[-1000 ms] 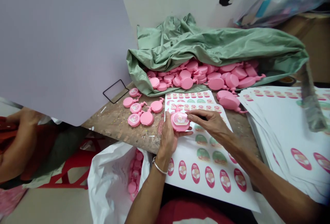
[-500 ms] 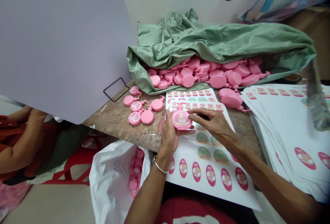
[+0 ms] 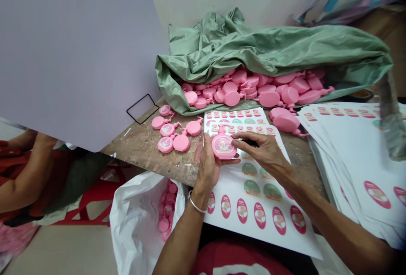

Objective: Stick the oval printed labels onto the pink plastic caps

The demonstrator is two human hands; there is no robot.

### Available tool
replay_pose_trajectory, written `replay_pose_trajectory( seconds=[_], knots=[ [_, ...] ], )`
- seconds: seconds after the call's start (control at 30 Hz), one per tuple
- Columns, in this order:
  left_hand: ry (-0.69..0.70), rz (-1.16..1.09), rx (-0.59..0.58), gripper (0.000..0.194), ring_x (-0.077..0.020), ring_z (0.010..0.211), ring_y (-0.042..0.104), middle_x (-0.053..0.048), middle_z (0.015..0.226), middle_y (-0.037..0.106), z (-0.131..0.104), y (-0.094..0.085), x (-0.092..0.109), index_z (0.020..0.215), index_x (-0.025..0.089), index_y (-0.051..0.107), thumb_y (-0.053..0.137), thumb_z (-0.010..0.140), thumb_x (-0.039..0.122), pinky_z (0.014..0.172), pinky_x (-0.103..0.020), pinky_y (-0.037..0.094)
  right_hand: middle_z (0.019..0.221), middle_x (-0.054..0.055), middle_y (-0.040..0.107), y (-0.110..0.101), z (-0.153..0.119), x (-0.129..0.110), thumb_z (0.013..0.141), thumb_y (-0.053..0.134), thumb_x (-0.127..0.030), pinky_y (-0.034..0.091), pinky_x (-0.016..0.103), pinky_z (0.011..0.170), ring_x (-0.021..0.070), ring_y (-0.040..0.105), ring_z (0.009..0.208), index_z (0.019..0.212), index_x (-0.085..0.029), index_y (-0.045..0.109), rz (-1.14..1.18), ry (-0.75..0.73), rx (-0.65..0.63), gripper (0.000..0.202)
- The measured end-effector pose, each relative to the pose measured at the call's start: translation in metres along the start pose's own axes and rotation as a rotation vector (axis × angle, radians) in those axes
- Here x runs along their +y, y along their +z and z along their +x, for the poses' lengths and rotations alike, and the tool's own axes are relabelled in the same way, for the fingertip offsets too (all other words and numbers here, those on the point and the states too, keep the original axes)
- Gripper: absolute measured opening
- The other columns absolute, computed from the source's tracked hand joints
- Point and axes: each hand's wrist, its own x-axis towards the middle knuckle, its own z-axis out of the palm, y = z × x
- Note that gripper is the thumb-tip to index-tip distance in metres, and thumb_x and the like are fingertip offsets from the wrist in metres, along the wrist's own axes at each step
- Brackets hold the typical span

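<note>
My left hand (image 3: 209,163) is wrapped around a small flat pink pump bottle (image 3: 222,155), held upright with its front facing me. An oval picture sticker (image 3: 223,143) covers most of that front. With thumb and forefinger together, my right hand (image 3: 258,150) touches the sticker's right edge; the exact grip at the fingertips is hard to see. Beneath both hands lies a sticker sheet (image 3: 228,235) with green and pink oval labels. Several pink bottles (image 3: 181,143) rest on the table to the left, some bearing stickers and some plain.
A green sack (image 3: 279,49) spills plain pink bottles (image 3: 269,99) at the back. Stacked sticker sheets (image 3: 352,152) stand right. Below the table edge hangs a white bag (image 3: 133,220) containing pink bottles. A grey panel (image 3: 79,55) blocks the left; another person's arm (image 3: 31,175) shows beyond it.
Almost nothing differs. Both hands keep their places on the bottle and sticker, and the view has shifted very slightly.
</note>
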Motion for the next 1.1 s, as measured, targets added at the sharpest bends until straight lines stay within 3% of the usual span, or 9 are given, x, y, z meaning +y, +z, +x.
replay_pose_trajectory(
  seconds=[0.63, 0.77, 0.87, 1.0, 1.1],
  knots=[
    [-0.012, -0.029, -0.057, 0.06, -0.0253, 0.087, 0.069, -0.012, 0.098, 0.07, -0.002, 0.003, 0.007, 0.11, 0.013, 0.063, 0.041, 0.089, 0.065, 0.07, -0.04, 0.061, 0.08, 0.005, 0.074, -0.001, 0.002, -0.007, 0.069, 0.075, -0.048, 0.049, 0.029, 0.06, 0.0159, 0.061, 0.065, 0.085, -0.019, 0.076, -0.031, -0.026, 0.027, 0.034],
    [0.024, 0.037, -0.072, 0.045, -0.0232, 0.083, 0.069, -0.009, 0.096, 0.068, -0.005, 0.002, 0.008, 0.107, 0.013, 0.061, 0.063, 0.082, 0.051, 0.07, -0.038, 0.061, 0.081, 0.004, 0.073, 0.0, 0.0, -0.005, 0.073, 0.071, -0.051, 0.049, 0.03, 0.06, 0.0161, 0.061, 0.065, 0.089, -0.02, 0.076, -0.078, -0.064, 0.014, 0.036],
    [0.071, 0.102, -0.071, 0.039, -0.0204, 0.083, 0.067, -0.007, 0.097, 0.065, -0.006, 0.0, 0.005, 0.106, 0.014, 0.059, 0.074, 0.075, 0.032, 0.07, -0.036, 0.061, 0.088, 0.006, 0.074, -0.003, -0.004, -0.007, 0.079, 0.066, -0.051, 0.05, 0.033, 0.064, 0.0185, 0.064, 0.071, 0.095, -0.02, 0.074, -0.207, -0.158, 0.025, 0.036],
    [0.085, 0.102, -0.037, 0.045, -0.0171, 0.08, 0.064, -0.006, 0.097, 0.062, -0.005, -0.004, 0.003, 0.113, 0.015, 0.055, 0.073, 0.075, 0.029, 0.067, -0.034, 0.061, 0.093, 0.014, 0.072, -0.011, -0.008, -0.015, 0.081, 0.064, -0.052, 0.046, 0.05, 0.086, 0.0318, 0.064, 0.094, 0.103, -0.016, 0.072, -0.649, -0.301, 0.203, 0.043],
    [0.059, 0.127, -0.104, 0.046, -0.017, 0.08, 0.064, -0.005, 0.096, 0.062, -0.009, -0.001, 0.004, 0.114, 0.016, 0.055, 0.074, 0.074, 0.029, 0.067, -0.033, 0.061, 0.112, 0.017, 0.068, -0.007, -0.002, -0.015, 0.075, 0.068, -0.056, 0.045, 0.051, 0.092, 0.0335, 0.061, 0.105, 0.121, -0.014, 0.062, -0.616, -0.287, 0.235, 0.062]
  ],
)
